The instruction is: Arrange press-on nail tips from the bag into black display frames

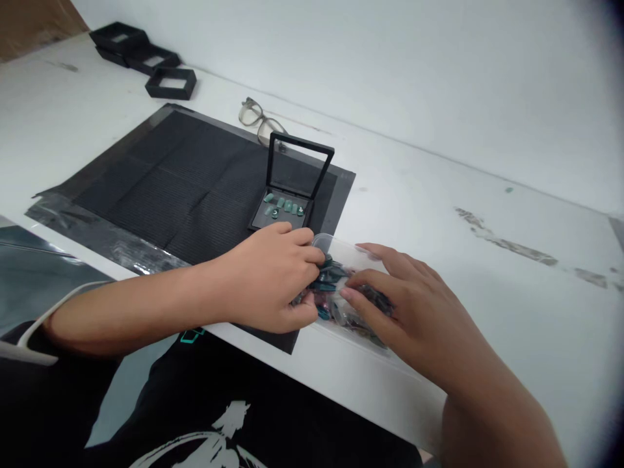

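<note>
A clear plastic box [334, 246] holds a jumble of small glossy pieces [327, 278], many of them teal or dark. My left hand [275, 276] is closed over the box's left end, fingers curled and thumb low on its near side. From the right my right hand [402, 292] reaches in over the box, thumb and forefinger pinched together at a whitish piece; what they grip is unclear. Just behind my left hand stands a black display case [287, 221], lid raised. Several green press-on nails [288, 206] lie on its base.
A black ribbed mat [160, 175] lies under the display case. Eyeglasses [263, 121] rest behind it, near the wall. Several black frames [170, 83] are grouped at the back left. One small green piece [509, 190] is at the far right. The white table [414, 214] has worn patches.
</note>
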Tool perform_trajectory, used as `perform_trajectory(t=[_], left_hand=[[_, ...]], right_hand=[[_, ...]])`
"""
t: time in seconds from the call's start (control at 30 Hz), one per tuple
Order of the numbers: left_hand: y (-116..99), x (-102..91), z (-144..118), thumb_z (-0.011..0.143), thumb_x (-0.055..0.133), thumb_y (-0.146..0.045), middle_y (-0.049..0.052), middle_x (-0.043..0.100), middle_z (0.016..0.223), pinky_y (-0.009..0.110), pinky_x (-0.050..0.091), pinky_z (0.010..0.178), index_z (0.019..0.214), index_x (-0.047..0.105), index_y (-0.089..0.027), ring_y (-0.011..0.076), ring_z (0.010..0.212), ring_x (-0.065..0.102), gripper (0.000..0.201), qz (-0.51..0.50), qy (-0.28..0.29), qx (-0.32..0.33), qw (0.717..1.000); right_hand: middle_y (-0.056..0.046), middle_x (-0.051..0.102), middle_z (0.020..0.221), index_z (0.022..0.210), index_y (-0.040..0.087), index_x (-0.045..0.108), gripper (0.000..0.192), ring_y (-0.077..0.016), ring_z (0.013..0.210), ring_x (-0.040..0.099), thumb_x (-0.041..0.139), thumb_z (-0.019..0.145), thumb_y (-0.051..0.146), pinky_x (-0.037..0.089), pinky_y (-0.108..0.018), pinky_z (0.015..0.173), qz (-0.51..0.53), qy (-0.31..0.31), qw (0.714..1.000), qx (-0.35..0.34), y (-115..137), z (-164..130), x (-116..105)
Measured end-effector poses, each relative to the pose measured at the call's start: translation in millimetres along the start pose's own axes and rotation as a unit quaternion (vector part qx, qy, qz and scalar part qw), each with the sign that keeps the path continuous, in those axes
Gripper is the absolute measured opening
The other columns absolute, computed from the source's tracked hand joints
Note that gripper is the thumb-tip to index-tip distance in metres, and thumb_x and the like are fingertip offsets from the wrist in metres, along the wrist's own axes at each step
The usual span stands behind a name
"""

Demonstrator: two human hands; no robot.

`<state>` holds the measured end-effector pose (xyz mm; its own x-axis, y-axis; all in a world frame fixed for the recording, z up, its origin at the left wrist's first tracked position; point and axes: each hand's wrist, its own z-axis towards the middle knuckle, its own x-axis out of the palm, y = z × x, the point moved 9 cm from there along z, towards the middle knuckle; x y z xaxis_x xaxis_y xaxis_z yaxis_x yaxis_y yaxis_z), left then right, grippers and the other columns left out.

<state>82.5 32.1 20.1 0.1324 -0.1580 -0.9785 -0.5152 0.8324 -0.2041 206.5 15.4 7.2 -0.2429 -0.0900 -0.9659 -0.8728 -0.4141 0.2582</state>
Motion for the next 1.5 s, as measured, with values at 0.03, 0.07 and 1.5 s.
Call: perform_trajectory(t=[0.03, 0.07, 1.5], left_hand=[[1, 0.3, 0, 0.086, 0.052, -0.032, 0.006, 0.073, 0.110, 0.042, 0.046, 0.081, 0.096, 0.076, -0.014, 0.0239, 0.094, 0.057, 0.032, -0.015, 0.003, -0.003, 1.000], [1, 0.4, 0, 0.086, 0.053, -0.032, 0.005, 0.073, 0.110, 0.041, 0.047, 0.082, 0.095, 0.076, -0.015, 0.0231, 0.095, 0.057, 0.030, -0.032, 0.006, -0.005, 0.999], [-9, -19.4, -3, 0.098, 0.037, -0.066, 0.007, 0.069, 0.111, 0.048, 0.037, 0.115, 0.085, 0.074, -0.017, 0.0302, 0.123, 0.054, 0.063, 0.104, -0.143, 0.102, 0.979]], right_hand=[[-0.007, 0.056, 0.143, 0.096, 0.028, 0.069, 0.032, -0.0308, 0.129, 0.054, 0.046, 0.100, 0.049, 0.046, -0.054, 0.100, 0.007, 0.006, 1.000, 0.003, 0, 0, 0], [-0.007, 0.056, 0.143, 0.094, 0.028, 0.069, 0.034, -0.0304, 0.131, 0.053, 0.044, 0.100, 0.050, 0.045, -0.054, 0.100, 0.014, 0.011, 1.000, 0.005, 0, 0, 1], [-0.008, 0.025, 0.166, 0.134, 0.035, 0.063, 0.037, -0.0403, 0.155, 0.014, 0.050, 0.099, 0.038, 0.040, -0.065, 0.110, -0.052, -0.031, 0.997, -0.053, 25, 0, 6]])
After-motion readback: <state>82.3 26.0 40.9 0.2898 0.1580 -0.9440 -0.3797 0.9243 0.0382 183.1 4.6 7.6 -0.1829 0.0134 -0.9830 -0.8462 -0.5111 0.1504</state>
